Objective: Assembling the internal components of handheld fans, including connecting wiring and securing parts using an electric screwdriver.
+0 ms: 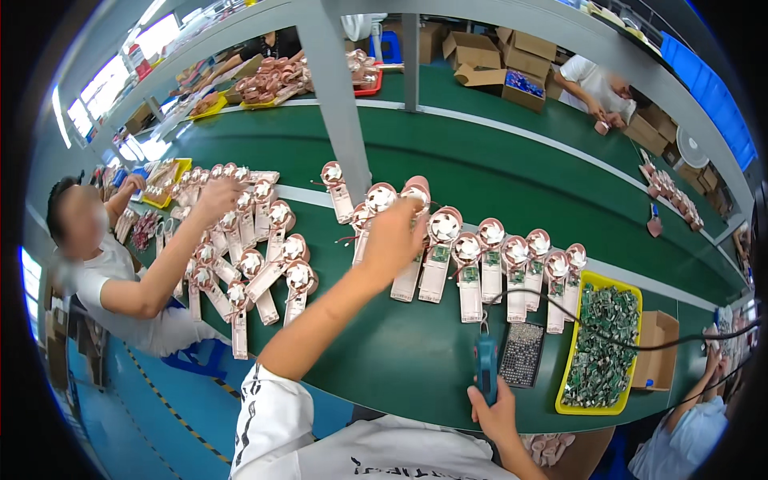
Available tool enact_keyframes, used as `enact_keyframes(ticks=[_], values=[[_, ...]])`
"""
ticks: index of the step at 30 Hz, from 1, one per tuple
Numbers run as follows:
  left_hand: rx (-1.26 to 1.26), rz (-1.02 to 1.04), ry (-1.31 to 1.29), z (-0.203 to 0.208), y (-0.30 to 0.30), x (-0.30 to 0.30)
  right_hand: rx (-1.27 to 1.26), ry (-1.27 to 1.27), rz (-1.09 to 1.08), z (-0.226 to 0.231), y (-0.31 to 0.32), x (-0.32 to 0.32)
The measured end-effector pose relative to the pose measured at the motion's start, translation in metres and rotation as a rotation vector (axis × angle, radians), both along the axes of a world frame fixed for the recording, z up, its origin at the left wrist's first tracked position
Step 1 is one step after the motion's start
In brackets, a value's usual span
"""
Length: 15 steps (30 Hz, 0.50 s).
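My left hand (392, 244) reaches across the green bench, its fingers closed around the head of a pink handheld fan (417, 192) in the row; the hand hides part of that fan. My right hand (496, 408) grips a teal electric screwdriver (486, 360) near the bench's front edge, its hook and black cord at the upper end. More opened handheld fans (444, 228) with white blades and small green circuit boards lie along the row. Just right of the screwdriver sits a black tray (524, 336) of small metal parts.
A yellow tray (566, 352) heaped with green circuit boards stands at the right, beside an open cardboard box (662, 340). The black cord (608, 346) crosses above it. A metal post (336, 96) rises ahead. A co-worker (120, 280) handles more fans at the left.
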<state>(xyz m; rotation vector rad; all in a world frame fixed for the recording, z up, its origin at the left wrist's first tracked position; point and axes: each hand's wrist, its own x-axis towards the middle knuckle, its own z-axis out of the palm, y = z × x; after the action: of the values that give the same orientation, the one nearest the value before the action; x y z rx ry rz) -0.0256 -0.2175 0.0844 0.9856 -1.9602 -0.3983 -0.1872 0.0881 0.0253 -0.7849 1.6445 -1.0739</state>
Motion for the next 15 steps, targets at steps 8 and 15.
enact_keyframes(ticks=[8,15], values=[[0.612,-0.113,-1.183,0.002,-0.196,-0.063,-0.057,0.133,-0.189,-0.031,0.011,0.014],[0.929,-0.242,-0.905,-0.027,-0.215,-0.074,-0.09,0.192,-0.179,-0.042,0.018,0.013]])
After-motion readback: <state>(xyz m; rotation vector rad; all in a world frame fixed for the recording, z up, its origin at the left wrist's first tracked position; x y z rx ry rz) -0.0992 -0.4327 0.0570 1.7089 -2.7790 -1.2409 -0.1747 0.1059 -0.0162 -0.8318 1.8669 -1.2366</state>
